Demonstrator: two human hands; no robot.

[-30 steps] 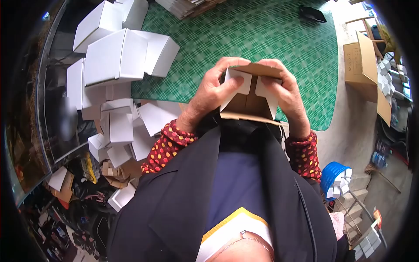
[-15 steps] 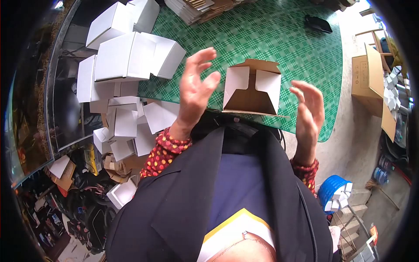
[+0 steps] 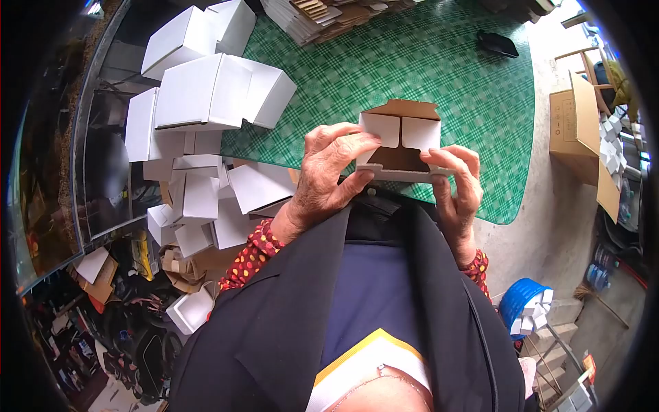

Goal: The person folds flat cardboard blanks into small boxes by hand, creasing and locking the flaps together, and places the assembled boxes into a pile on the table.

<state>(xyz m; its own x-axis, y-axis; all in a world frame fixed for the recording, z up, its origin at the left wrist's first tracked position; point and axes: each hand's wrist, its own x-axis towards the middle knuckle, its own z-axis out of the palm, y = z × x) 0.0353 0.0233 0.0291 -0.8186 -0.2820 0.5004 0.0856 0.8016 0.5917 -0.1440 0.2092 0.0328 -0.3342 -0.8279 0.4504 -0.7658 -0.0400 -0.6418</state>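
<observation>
In front of me at the near edge of the green checked table is a small cardboard box (image 3: 419, 130), white outside and brown inside. Its two white side flaps lie folded inward, nearly meeting in the middle, and a brown flap stands up at the far side. My left hand (image 3: 336, 161) pinches the left end of the near flap between thumb and fingers. At the right end of that flap, my right hand (image 3: 458, 182) grips with thumb below and fingers on top. Part of the box's inside shows between the hands.
White boxes (image 3: 189, 93) are piled at the left of the table (image 3: 343, 82), with more below. Flat cardboard (image 3: 302, 20) is stacked at the far edge. A dark object (image 3: 498, 44) lies far right. Beyond are an open carton (image 3: 575, 134) and a blue basket (image 3: 519, 299).
Both hands were apart from the box, fingers spread. They have come inward onto its near flap, which is now raised. The white side flaps have closed closer together.
</observation>
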